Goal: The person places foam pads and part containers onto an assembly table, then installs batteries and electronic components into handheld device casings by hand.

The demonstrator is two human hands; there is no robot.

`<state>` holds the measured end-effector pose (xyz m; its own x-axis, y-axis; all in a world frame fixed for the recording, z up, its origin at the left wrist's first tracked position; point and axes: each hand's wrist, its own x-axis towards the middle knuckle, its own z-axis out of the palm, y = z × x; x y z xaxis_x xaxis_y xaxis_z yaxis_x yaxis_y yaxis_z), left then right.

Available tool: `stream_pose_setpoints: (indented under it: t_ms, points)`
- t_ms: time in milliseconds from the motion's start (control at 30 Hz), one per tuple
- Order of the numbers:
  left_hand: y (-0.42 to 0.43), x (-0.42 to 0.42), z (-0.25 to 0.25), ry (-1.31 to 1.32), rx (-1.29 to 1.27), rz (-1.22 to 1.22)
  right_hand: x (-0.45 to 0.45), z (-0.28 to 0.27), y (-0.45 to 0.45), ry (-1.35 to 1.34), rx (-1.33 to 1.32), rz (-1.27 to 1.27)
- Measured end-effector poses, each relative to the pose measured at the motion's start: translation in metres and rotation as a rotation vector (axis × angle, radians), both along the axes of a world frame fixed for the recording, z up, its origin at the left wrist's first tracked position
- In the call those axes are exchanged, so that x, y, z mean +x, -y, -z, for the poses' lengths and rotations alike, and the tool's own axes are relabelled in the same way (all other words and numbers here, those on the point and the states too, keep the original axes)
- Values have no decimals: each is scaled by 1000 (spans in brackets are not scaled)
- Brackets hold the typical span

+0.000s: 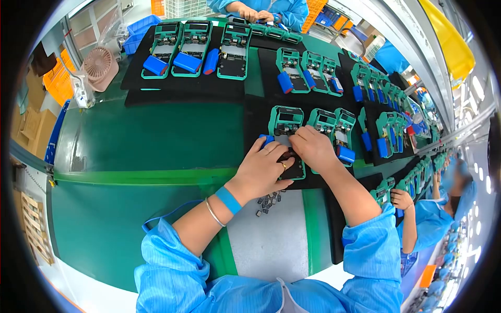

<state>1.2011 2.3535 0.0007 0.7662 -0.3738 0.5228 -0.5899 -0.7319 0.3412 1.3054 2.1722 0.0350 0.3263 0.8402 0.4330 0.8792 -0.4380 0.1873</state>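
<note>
A green-framed electronic device housing (287, 116) lies face up on a black mat in front of me, its inside exposed. My left hand (263, 168) lies across its left and lower part, fingers bent over it and thumb near its bottom edge. A blue battery pack (266, 139) shows by the left fingertips. Over the middle of the same housing, my right hand (313, 148) has its fingers pinched together. What the right fingertips hold, if anything, is hidden. Several small dark parts (267, 202) are scattered just below my left hand.
More green housings (233, 49) with blue batteries sit on black mats (182, 97) ahead and to the right. A pink fan (100, 67) and blue bins (136, 36) stand at the far left. Another person's hand (402, 199) works at my right; a co-worker (292, 11) sits opposite.
</note>
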Motion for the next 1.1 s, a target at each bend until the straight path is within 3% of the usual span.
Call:
stream_pose_setpoints:
  t_ms: [400,800,933,1033,1100]
  points:
    - [0,1,0,-21,-5,-6,-3,0,-2,97,-138,80]
    - [0,0,-1,-22,6,-7,-1,-11,-11,27,-59,164]
    - [0,1,-3,-42,22,-12,1,-11,-15,77,-181,250]
    - [-2,0,-4,-34,29,2,-10,-15,-15,49,-90,266]
    - [-5,1,-7,-44,41,-10,-40,-23,-13,-123,177,172]
